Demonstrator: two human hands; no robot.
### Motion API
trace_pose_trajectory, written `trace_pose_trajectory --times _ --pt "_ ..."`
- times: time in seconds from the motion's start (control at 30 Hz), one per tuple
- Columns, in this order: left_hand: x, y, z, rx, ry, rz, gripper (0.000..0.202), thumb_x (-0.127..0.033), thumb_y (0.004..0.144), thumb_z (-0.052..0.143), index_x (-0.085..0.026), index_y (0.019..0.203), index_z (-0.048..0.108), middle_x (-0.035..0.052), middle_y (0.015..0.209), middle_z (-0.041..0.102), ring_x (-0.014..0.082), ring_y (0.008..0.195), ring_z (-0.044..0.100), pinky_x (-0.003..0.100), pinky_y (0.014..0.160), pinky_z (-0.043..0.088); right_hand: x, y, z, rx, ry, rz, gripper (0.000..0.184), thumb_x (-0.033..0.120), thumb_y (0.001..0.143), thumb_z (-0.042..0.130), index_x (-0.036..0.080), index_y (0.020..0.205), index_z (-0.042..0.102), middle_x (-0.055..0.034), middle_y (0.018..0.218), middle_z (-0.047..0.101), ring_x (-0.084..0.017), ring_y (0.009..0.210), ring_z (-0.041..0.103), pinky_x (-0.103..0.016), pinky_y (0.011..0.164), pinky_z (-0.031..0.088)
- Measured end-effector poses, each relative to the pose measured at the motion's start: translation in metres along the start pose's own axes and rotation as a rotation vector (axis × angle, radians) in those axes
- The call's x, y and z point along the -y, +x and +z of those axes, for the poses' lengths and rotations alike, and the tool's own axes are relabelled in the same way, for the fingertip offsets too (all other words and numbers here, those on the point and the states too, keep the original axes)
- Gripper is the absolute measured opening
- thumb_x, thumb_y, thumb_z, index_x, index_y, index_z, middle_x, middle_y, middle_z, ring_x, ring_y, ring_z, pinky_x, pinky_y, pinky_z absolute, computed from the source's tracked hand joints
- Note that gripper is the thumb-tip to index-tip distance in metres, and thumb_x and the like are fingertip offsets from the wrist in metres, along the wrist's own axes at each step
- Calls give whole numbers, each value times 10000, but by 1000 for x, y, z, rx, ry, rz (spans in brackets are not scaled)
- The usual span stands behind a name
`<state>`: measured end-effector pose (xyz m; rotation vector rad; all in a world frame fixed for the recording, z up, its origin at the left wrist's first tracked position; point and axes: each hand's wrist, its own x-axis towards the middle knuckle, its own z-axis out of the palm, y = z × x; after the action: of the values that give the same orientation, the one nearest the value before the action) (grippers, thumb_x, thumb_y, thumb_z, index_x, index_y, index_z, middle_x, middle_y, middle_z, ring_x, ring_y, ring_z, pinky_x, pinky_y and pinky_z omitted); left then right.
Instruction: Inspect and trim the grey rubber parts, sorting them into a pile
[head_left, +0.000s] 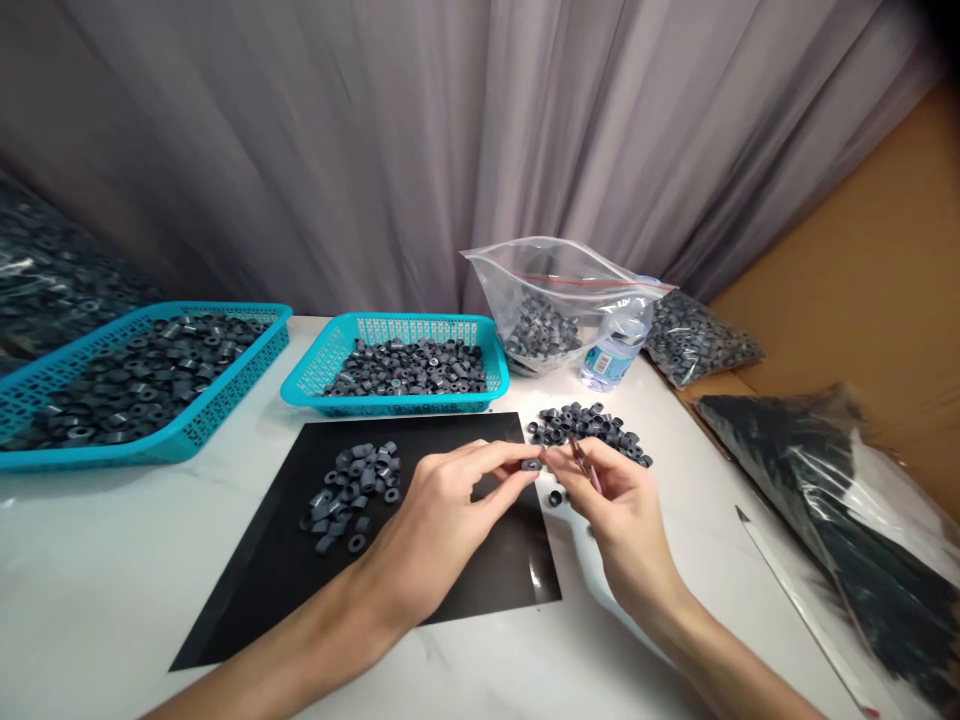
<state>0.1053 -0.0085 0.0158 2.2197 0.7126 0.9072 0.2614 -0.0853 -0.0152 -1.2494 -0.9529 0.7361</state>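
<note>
My left hand (439,505) pinches a small dark grey ring-shaped part (532,464) between thumb and forefinger, over the right edge of a black sheet (495,565). Close beside it, my right hand (619,490) is closed around thin pinkish tweezers (586,466); its fingertips meet the left ones at the part. Whether the right fingertips also hold a piece is hidden. On the sheet lies a pile of thick grey rings (360,480). Behind my right hand spreads a heap of small dark cup-like pieces (581,422), with a loose one (555,498) nearer me.
Two turquoise baskets, one at the left (217,395) and one at centre back (397,404), hold many dark parts. An open zip bag (544,325) of parts stands by a water bottle (616,350). A pencil (802,610) and a black-filled plastic bag (840,520) lie right.
</note>
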Motion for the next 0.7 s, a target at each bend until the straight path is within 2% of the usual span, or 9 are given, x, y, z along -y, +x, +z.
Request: trace_pose_trajectory --times 0.2,0.3,0.37,0.43,0.5,0.53,0.6,0.67,0.7 --pt "0 2 -4 -9 -9 -69 178 -225 870 706 -268 1035 758 -67 960 793 134 794 741 219 776 575 -9 9 -4 -22 -152 4 265 431 918 601 186 820 622 12 738 567 -129 663 471 -239 586 368" --pt "-2 5 -13 -25 6 -64 180 -238 870 706 -267 1040 758 -59 972 793 138 784 737 236 786 578 -20 8 -2 31 -390 -37 286 381 971 479 202 754 532 26 679 532 -131 615 458 -244 559 337" --pt "-6 18 -23 -78 14 -25 170 -270 873 704 -261 1036 754 -44 993 788 145 795 734 251 798 579 -27 6 1 89 -608 -96 231 290 956 464 210 743 503 31 652 546 -132 579 474 -251 553 315" --pt "-15 44 -37 -171 22 53 169 -313 886 687 -244 1030 745 -20 1008 783 160 844 731 269 817 577 -32 2 6 150 -778 -157 129 213 918 489 214 796 529 24 691 615 -139 575 534 -255 559 320" --pt "-27 81 -50 -225 39 186 185 -317 891 677 -212 1031 734 9 1023 777 169 903 722 284 864 565 -36 -2 11 182 -868 -235 10 226 896 559 222 906 557 6 787 671 -169 639 612 -259 580 355" --pt "-33 101 -55 -238 63 254 181 -303 897 663 -199 1028 731 17 994 777 166 895 717 288 870 558 -37 -3 14 192 -896 -277 74 257 894 595 226 952 559 -3 825 682 -187 676 638 -264 592 376" --pt "-42 139 -60 -158 140 331 178 -296 907 632 -180 997 734 36 953 777 173 882 709 302 834 554 -38 -6 19 198 -932 -352 153 333 906 631 232 990 552 -14 861 681 -211 722 662 -277 617 416" --pt "-45 170 -59 14 289 308 209 -321 916 600 -179 956 748 59 941 776 199 883 704 338 826 543 -39 -8 21 200 -957 -413 172 381 934 612 232 990 545 -22 864 671 -222 740 666 -291 636 441" --pt "-44 182 -57 46 368 273 228 -328 921 583 -181 972 750 72 951 772 215 881 702 360 811 539 -40 -9 22 197 -970 -440 174 392 948 594 230 987 544 -26 861 664 -225 744 665 -298 642 447"
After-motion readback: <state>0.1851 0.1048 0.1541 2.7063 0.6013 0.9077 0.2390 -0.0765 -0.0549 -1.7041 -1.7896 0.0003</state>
